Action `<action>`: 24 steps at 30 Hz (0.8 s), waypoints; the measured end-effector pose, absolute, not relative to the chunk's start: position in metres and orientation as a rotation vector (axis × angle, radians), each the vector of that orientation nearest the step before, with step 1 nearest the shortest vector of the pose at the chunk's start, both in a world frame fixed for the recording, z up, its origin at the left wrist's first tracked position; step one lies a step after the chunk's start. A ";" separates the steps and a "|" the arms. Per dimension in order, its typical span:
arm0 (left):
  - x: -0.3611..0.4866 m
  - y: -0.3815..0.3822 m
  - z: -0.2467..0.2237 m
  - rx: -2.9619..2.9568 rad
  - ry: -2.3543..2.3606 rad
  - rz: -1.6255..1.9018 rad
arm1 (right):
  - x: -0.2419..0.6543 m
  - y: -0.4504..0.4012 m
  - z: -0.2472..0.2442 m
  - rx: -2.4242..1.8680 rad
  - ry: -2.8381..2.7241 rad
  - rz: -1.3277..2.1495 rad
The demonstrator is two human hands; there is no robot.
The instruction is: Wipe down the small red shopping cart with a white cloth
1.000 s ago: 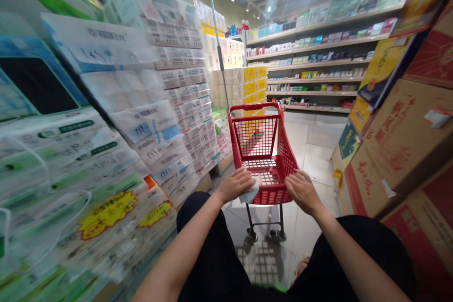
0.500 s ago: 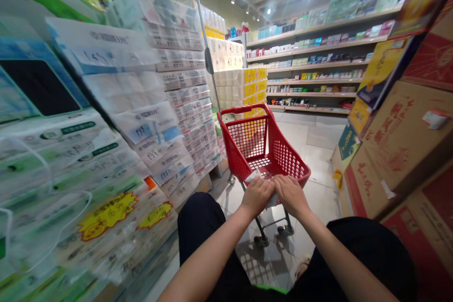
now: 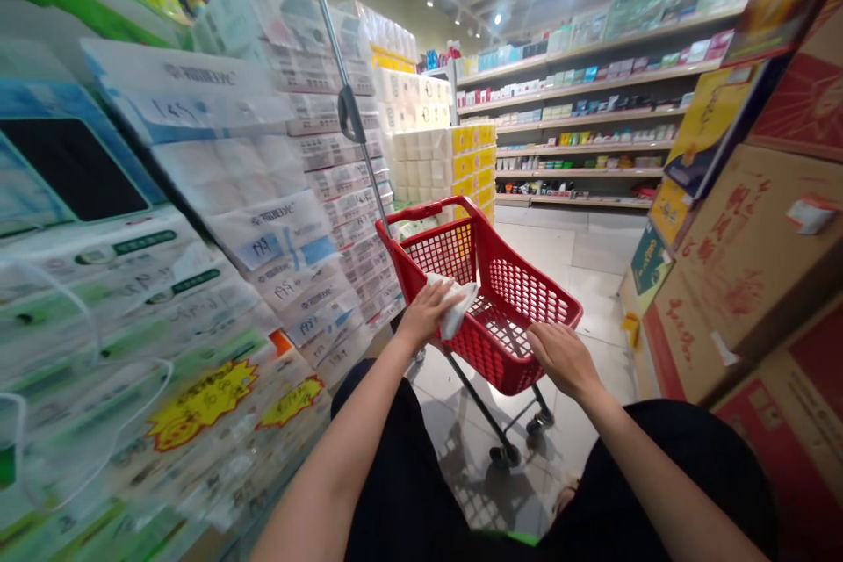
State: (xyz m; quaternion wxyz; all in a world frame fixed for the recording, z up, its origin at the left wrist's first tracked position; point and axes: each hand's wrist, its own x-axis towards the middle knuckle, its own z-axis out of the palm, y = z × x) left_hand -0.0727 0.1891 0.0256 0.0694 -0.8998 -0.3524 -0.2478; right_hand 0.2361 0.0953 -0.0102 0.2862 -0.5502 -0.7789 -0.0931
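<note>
A red shopping cart (image 3: 504,356) with lattice basket walls stands turned at an angle in front of my knees. My left hand (image 3: 428,309) presses a white cloth or tissue (image 3: 459,309) on the basket's near left rim, the fingers laid over it. On the near right corner of the rim rests my right hand (image 3: 563,356), its fingers curled over the edge. A metal pole (image 3: 342,61) with a grey clip rises from the cart's far left corner.
Stacked tissue packs (image 3: 277,263) rise close on the left, with a dark tablet-like panel (image 3: 75,167). Cardboard boxes (image 3: 744,255) line the right side. Goods-filled shelves (image 3: 572,123) stand at the back, beyond the tiled floor (image 3: 540,241).
My hands, together at the cart's near rim before, have moved apart. The left one went left with the white cloth. The cart and pole have swung to the left.
</note>
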 end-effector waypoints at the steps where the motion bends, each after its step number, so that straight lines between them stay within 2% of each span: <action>1: -0.073 0.188 0.028 -2.705 -1.094 -0.743 | 0.237 0.097 -0.010 -1.475 -2.087 -0.260; 5: -0.044 0.156 0.027 -2.702 -1.140 -0.813 | 0.233 0.101 -0.004 -1.547 -2.106 -0.288; 11: 0.003 0.116 0.000 -2.625 -1.092 -0.889 | 0.207 0.090 0.002 -1.507 -2.153 -0.269; 15: -0.028 0.145 -0.004 -2.693 -0.929 -0.795 | 0.204 0.083 -0.001 -1.545 -2.138 -0.282; 20: -0.082 0.198 0.010 -2.526 -1.256 -0.894 | 0.211 0.086 -0.001 -1.553 -2.111 -0.227; 24: -0.078 0.193 0.011 -2.475 -1.394 -0.936 | 0.210 0.088 -0.003 -1.573 -2.074 -0.255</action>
